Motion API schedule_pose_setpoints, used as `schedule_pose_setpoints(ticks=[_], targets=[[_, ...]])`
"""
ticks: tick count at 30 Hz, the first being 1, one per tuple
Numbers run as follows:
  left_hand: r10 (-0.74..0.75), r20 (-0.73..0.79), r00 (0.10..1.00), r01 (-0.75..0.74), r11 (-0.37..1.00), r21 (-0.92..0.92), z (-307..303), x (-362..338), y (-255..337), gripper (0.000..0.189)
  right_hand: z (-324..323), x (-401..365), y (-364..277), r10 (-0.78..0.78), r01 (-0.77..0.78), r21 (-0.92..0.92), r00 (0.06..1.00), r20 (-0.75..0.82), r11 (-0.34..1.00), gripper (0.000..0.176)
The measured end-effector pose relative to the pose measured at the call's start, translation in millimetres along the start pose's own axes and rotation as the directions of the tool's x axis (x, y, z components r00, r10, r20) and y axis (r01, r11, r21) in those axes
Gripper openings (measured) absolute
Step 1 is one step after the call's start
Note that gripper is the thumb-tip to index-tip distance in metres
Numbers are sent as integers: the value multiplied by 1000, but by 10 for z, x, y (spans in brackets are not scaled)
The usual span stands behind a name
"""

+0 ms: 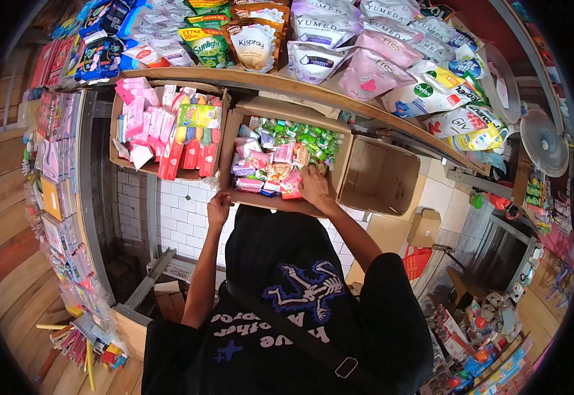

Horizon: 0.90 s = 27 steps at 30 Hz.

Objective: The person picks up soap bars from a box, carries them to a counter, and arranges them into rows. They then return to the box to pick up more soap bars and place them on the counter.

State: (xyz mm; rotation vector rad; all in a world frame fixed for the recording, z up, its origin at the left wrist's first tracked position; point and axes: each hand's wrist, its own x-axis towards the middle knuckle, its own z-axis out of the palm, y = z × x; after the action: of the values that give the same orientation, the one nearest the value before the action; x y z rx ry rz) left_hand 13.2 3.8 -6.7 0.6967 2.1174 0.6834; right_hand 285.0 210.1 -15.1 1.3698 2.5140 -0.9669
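**Both hands at the box of sachets**

Gripping the near left corner of the cardboard box (229, 155) with the left hand (219, 209), fingers curled and closed on the cardboard edge. Laying the right hand (314, 186) inside the same box, at the near edge toward the right corner, fingers down among the sachets (260, 164). Impossible to tell whether pinching one or only pressing on the heap.

Box open at the top, tilted toward the chest, sitting just below the front edge of the wooden shelf (287, 85). Pink and red sachets packed along the near and left sides, green packets (308, 135) crowded into the far right corner.

Just beside it on the left, a second carton (114, 128), stuffed with pink packs and red ones standing on end. Just beside it on the right, an open brown carton (379, 174), bare cardboard showing inside.

Above, along the shelf, rows of refill pouches: a green Sunlight pouch (209, 46) near the left end, a Kispray pouch (254, 43) next to it, pink Fres pouches (369, 76) further right, directly over the held box.

Below the boxes, white wall tiles (175, 210). Well apart at the far right, a small white fan (543, 141).
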Motion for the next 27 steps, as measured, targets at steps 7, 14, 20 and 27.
schedule_pose_setpoints(ticks=[7, 14, 20, 27], targets=[[10, -35, 999, -8, 998, 63, 17, -29, 72, 17, 275, -67, -155, -334, 369, -242, 926, 177, 897, 51], [170, 37, 985, -173, 943, 286, 207, 126, 408, 21, 455, -110, 219, -225, 247, -198, 966, 129, 948, 34], [-1, 223, 975, -134, 795, 591, 575, 515, 436, 58, 521, -174, 414, -164, 217, -267, 964, 210, 939, 23], [-83, 237, 968, -100, 737, 668, 791, 596, 147, 56, 318, 25, -80, -143, 142, -113, 990, 0, 983, 42]])
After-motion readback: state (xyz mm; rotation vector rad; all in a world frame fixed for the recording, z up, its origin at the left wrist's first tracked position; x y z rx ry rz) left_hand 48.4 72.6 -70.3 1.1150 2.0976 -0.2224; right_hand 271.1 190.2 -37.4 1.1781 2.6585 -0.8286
